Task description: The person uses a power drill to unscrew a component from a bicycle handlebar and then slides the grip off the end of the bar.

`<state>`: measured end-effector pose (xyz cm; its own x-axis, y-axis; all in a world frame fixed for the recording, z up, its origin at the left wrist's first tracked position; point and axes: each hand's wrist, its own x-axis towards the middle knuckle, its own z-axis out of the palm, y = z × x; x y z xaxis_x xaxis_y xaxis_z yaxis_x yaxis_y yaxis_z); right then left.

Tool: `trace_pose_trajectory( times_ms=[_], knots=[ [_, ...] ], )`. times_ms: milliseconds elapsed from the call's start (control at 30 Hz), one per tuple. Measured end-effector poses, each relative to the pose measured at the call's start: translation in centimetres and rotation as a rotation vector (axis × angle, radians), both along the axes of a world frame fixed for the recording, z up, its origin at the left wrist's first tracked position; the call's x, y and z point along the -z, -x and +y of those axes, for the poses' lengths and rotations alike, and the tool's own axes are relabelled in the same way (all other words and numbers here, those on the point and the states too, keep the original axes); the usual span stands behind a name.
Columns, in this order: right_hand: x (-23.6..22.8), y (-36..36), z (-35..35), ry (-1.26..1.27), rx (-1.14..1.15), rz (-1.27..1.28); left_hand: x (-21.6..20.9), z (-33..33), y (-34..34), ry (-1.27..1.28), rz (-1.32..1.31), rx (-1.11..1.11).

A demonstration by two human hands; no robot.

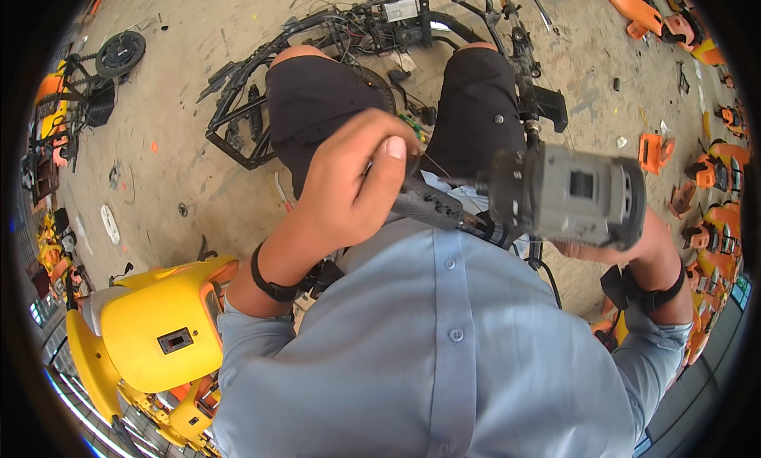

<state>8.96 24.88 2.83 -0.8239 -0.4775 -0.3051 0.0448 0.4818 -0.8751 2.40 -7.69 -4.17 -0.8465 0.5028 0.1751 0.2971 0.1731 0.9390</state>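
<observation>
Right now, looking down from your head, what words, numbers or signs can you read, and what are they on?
No text is clear enough to read.
Pale rectangular label on the black metal vehicle frame: print too small to read.
Black ring of the grey-and-black power drill in the right hand: pale marks, too blurred.
Glossy yellow plastic body panel: no writing I can make out.
</observation>
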Motion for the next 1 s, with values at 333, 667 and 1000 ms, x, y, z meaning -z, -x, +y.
trace_pose_trajectory(
  times_ms=[333, 667, 1000],
  knots=[
    [3.6, -0.4, -3.7, 0.203, 0.015, -0.263, 3.6, -2.8, -1.6, 0.057, -0.214, -0.026],
    [4.0, 0.2, -5.0, 0.129, -0.041, -0.248, 3.9, -3.6, -1.2, 0.109, -0.193, 0.036],
    [5.1, 1.0, -6.2, 0.156, -0.136, -0.160, 4.6, -3.7, -1.1, -0.002, -0.161, 0.065]
  ],
)
